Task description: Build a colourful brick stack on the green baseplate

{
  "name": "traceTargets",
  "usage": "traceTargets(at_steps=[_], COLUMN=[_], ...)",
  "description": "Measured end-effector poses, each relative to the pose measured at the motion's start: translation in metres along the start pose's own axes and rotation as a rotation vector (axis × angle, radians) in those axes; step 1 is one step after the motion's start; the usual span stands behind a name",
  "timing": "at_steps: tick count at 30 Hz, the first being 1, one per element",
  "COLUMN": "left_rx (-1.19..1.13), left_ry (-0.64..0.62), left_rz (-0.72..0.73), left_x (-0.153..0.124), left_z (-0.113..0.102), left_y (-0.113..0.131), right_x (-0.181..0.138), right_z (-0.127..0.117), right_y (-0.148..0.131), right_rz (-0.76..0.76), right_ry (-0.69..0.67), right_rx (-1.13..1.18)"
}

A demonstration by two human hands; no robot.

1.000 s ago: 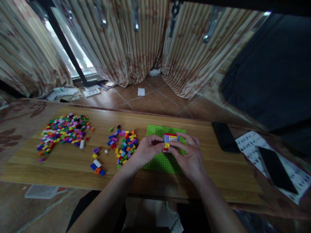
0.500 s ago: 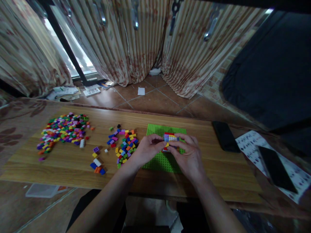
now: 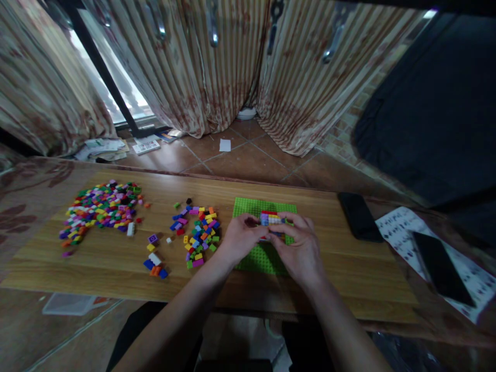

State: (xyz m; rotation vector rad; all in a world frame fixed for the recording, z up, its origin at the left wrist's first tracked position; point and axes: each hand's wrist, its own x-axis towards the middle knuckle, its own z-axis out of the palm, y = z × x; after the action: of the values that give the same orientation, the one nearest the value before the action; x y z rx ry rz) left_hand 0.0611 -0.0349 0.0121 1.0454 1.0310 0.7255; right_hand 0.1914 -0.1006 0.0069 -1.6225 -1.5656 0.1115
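A small build of toy bricks (image 3: pixel 271 219), with red, white and lavender pieces, sits on the green studded baseplate (image 3: pixel 265 261). My left hand (image 3: pixel 245 236) reaches it from the left, thumb and forefinger closed at its near left edge. What those fingertips hold, if anything, is hidden. From the right, my right hand (image 3: pixel 300 245) is closed around the build's right side, its fingers over the top and its thumb at the near edge. The thumbs nearly meet in front of the build, covering its near side.
Loose bricks (image 3: pixel 201 232) lie left of the baseplate, and a larger brick heap (image 3: pixel 103 206) is at the table's far left. A black phone (image 3: pixel 358 217) rests at the right. Beyond it, a printed sheet (image 3: pixel 403 222) lies partly under another dark device (image 3: pixel 442 268).
A yellow brick that showed between my fingertips is now out of sight. Both hands have shifted only slightly at the build; the left has turned a little.
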Motion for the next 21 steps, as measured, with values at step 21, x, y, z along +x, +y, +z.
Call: traceTargets(at_steps=[21], left_rx=[-0.009], left_ry=[-0.04], left_rz=[0.049], left_x=[-0.009], left_z=[-0.023], left_y=[0.011], right_x=[0.012], right_z=[-0.018], right_y=[0.013], right_rz=[0.099], right_ry=[0.282], right_rx=[0.255])
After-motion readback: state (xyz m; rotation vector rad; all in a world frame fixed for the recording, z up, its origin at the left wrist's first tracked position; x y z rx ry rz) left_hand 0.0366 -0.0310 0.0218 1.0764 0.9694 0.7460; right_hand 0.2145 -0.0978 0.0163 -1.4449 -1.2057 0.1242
